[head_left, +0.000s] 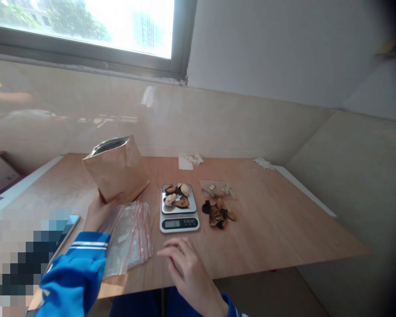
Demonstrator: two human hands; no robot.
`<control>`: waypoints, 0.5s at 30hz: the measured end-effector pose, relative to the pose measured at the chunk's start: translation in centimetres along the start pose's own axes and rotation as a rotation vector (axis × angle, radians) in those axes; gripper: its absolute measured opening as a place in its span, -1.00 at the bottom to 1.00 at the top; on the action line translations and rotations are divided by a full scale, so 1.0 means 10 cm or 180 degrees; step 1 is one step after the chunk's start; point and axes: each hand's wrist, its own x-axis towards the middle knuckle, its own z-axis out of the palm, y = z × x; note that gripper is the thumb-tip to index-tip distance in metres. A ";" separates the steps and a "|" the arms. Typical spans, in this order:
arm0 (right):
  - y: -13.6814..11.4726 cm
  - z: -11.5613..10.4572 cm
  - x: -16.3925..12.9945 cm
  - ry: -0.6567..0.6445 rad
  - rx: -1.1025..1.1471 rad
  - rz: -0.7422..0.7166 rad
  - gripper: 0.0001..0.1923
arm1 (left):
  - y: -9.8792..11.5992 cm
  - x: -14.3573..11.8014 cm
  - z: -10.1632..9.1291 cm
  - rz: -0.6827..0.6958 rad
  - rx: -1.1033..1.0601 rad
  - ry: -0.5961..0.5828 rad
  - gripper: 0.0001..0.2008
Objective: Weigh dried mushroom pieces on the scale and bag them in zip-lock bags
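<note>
On the worktop (267,229): left hand (100,211) gripping a tilted brown pouch (117,169); right hand (185,264) flat, fingers loose, empty, beside the scale (179,209).

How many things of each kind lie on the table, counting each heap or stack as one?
Paper bag: 1
Scale: 1
Stack of zip bags: 1
Heap of dried slices: 1
Clear packet: 1
Paper scraps: 2
Phone: 1
Total: 8
</note>
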 end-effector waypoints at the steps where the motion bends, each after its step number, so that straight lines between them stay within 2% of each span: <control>1: -0.01 -0.02 0.03 0.0069 -0.0048 -0.0057 -0.65 | -0.02 0.00 0.02 -0.0049 -0.0081 -0.0024 -0.29; 5: -0.08 -0.10 0.26 0.0377 -0.0462 -0.0276 -0.55 | -0.07 -0.14 0.11 -0.0165 -0.0005 -0.0024 -0.36; 10: -0.09 -0.09 0.53 0.0249 -0.1120 -0.0423 -0.40 | 0.07 -0.39 0.13 0.0599 -0.0230 -0.0034 -0.43; 15: -0.14 0.00 0.65 0.0194 -0.1198 -0.0624 -0.53 | 0.13 -0.41 0.10 0.0499 -0.0304 -0.0112 -0.45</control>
